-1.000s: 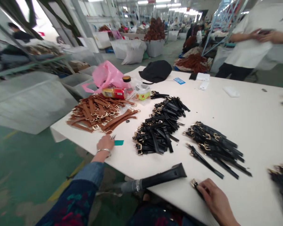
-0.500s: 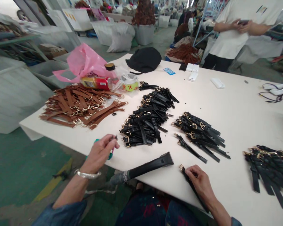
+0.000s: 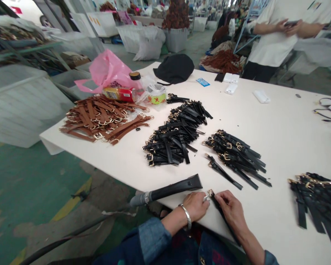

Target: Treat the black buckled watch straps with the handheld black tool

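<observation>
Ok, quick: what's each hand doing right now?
Left hand: closed around a small pale object, too small to identify.
Right hand: closed, pinching a black strap near its gold buckle.

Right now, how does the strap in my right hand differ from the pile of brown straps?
The held strap is black, while the brown straps are reddish-brown. The held strap is a single piece gripped in your right hand; the brown straps lie loosely heaped in front of the pink bag. Both have shiny metal fittings.
</observation>
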Demonstrator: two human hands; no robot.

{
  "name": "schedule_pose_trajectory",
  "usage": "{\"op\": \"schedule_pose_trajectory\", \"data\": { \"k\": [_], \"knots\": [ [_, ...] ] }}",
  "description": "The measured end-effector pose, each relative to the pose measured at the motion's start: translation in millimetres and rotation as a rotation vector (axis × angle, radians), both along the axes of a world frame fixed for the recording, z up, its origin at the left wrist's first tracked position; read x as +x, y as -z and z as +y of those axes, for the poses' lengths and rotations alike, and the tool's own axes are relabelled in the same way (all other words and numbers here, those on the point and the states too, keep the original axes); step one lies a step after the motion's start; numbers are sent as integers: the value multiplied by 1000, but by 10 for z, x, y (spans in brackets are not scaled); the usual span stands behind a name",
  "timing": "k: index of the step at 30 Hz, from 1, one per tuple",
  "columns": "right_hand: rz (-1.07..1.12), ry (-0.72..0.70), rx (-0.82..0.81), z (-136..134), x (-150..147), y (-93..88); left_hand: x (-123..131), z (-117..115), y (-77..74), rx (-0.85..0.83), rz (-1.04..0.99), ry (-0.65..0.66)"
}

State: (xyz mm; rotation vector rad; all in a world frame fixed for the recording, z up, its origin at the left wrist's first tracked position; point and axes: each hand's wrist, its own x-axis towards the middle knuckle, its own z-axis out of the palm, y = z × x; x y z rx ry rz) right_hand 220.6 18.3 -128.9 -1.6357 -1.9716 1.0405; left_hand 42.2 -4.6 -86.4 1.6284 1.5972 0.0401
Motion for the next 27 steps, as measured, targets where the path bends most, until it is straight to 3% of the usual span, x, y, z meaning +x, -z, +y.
{"op": "schedule_pose_trajectory", "data": {
  "k": [14,27],
  "knots": [
    [-24,6,17,-17,-36,-48,197,4,-112,56,197,119],
    [-50,22,32,-51,-56,-41,226,1,-88,112,230,177]
  ]
}}
